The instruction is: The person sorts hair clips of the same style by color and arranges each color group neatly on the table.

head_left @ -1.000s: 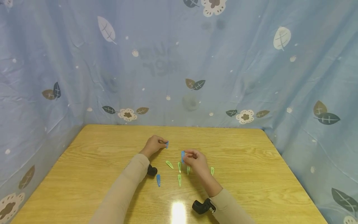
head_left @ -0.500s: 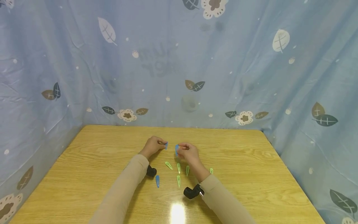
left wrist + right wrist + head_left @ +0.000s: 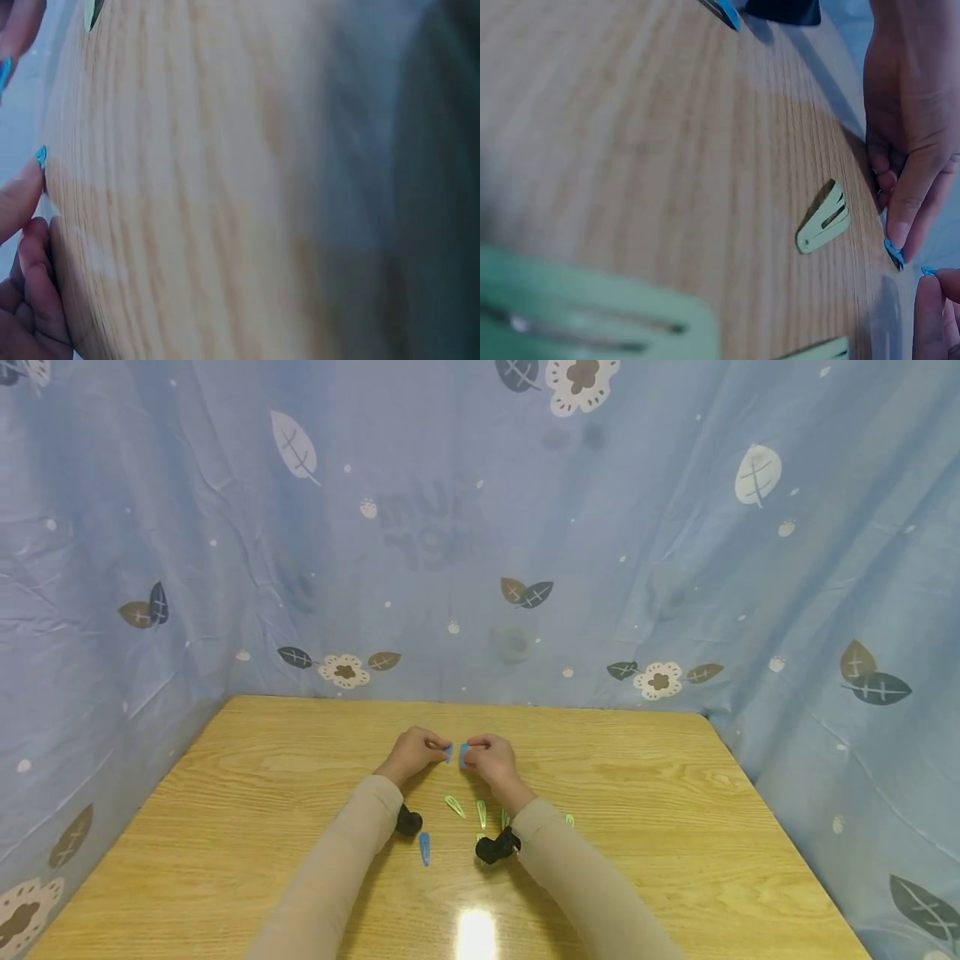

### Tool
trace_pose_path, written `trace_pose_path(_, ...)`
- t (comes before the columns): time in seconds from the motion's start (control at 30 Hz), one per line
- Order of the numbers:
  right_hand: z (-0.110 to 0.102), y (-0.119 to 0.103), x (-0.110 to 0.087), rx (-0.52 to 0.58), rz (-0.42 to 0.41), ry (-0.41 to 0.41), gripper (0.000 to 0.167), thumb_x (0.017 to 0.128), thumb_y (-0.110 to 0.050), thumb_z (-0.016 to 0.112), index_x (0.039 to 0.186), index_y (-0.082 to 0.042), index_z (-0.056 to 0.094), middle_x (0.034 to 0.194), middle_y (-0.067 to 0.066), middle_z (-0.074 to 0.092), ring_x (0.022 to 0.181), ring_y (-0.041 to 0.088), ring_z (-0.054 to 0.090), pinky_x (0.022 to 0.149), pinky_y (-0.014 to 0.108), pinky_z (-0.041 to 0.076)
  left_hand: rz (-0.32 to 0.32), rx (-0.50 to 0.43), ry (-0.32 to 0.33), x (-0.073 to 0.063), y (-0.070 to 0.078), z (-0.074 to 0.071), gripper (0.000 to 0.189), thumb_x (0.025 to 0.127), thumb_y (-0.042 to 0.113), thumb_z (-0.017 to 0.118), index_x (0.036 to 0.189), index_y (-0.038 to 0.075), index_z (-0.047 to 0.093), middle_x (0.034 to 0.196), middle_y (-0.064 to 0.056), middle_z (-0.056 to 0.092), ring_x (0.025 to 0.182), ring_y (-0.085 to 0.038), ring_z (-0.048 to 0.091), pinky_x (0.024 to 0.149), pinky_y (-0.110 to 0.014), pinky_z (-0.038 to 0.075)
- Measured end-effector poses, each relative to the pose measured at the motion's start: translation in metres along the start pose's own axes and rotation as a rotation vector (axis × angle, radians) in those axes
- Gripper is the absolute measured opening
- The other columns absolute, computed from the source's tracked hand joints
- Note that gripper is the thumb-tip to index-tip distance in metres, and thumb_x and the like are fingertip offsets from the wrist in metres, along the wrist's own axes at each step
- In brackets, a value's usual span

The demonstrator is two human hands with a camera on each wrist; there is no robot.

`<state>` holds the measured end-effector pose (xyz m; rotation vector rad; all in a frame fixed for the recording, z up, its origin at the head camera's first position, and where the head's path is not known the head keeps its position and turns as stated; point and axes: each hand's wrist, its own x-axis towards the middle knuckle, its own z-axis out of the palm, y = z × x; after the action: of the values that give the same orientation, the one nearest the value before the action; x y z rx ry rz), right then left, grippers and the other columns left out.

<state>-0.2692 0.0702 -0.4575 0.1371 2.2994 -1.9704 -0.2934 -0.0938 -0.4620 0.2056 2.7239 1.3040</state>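
At the middle back of the table, my left hand (image 3: 412,753) pinches a blue snap hair clip (image 3: 449,752) between thumb and fingertips. Facing it from the right, my right hand (image 3: 493,760) pinches another blue snap hair clip (image 3: 463,755), a small gap away. Both clips stand upright in the fingers, partly covered by them. In the right wrist view, the left hand's clip (image 3: 894,255) is low by the wood, and the right hand's clip (image 3: 928,271) sits just beside it.
Several light green snap clips lie nearer the front, among them one slanted clip (image 3: 454,806) and one at the right (image 3: 570,820). Another blue clip (image 3: 425,848) lies left of them. Black wrist cameras (image 3: 497,846) hang under the sleeves. A patterned blue curtain (image 3: 480,527) surrounds the wooden table (image 3: 637,793).
My right hand has moved left and away from me with its blue clip, closing in on the left hand's clip. My left hand has stayed nearly still.
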Motion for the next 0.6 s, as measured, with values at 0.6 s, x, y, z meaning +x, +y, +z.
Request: trace_pose_path(0.6,0.022,-0.001,0.021,-0.211,0.026,0.082,0.015,0.085,0.003,0.063,0.099,0.002,0.065,0.097,0.018,0.064,0.074,0.021,0.066,0.063,0.025,0.055,0.032,0.017,0.020,0.000,-0.001,0.001,0.018,0.082,0.011,0.073,0.100,0.009,0.075,0.109,-0.009,0.069,0.092,-0.024,0.065,0.085,-0.040,0.052)
